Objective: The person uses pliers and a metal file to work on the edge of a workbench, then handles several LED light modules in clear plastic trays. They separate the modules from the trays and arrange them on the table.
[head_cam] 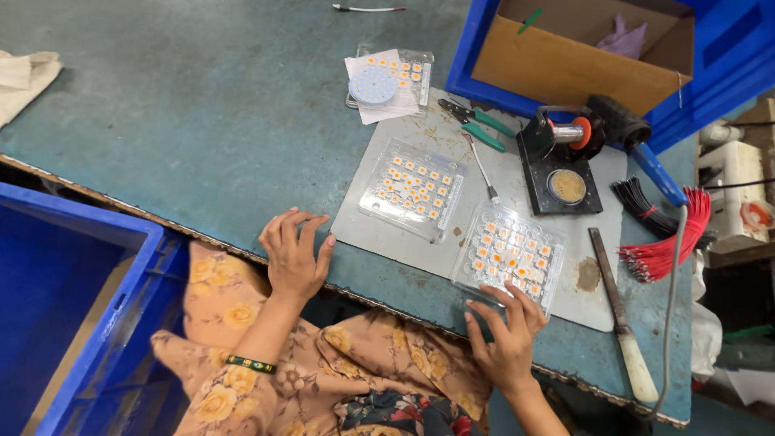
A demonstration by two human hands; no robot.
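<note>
On a worn blue-green worktop (202,121), the right hand (507,335) rests spread fingers on the near edge of a clear tray of small square parts (510,257), clamping nothing, while the left hand (295,258) lies open and flat near the worktop's front edge. The tray sits on a grey mat (517,173) beside a second tray (412,190), with green cutters (480,123), a black solder stand (561,161), red wires (674,242) and blue crates (73,307) around.

Open bench (202,121) is left across the upper left of the frame, while the right half is crowded by clear trays (412,190), pliers (480,125) and a soldering stand (561,161).
</note>
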